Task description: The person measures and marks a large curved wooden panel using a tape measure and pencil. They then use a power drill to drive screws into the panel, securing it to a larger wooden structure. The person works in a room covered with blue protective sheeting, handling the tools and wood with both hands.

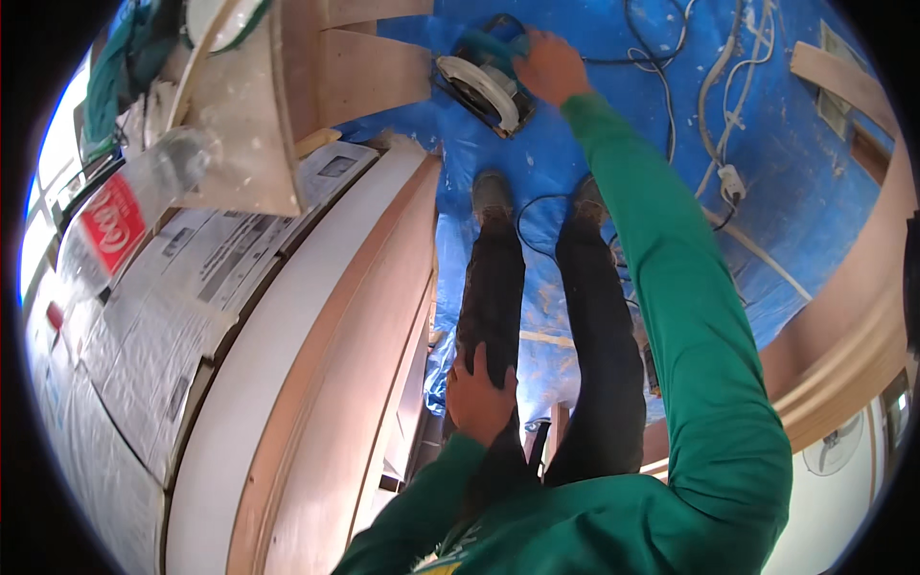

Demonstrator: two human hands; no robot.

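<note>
At the far side, my right hand [554, 67] is closed on the handle of a circular saw [487, 84]. The saw has a teal body and a pale, curved blade guard, and it sits on the blue sheet [575, 144] beyond my shoes. My right arm is stretched far forward. My left hand [481, 398] lies on my left leg with its fingers spread and holds nothing. The saw's underside is hidden.
A long wooden panel [335, 383] and a paper-covered surface [192, 287] run along the left, with a plastic bottle [115, 220] there. Cables [714, 105] and a white socket [731, 182] lie to the right. Curved wood [848, 335] stands at far right.
</note>
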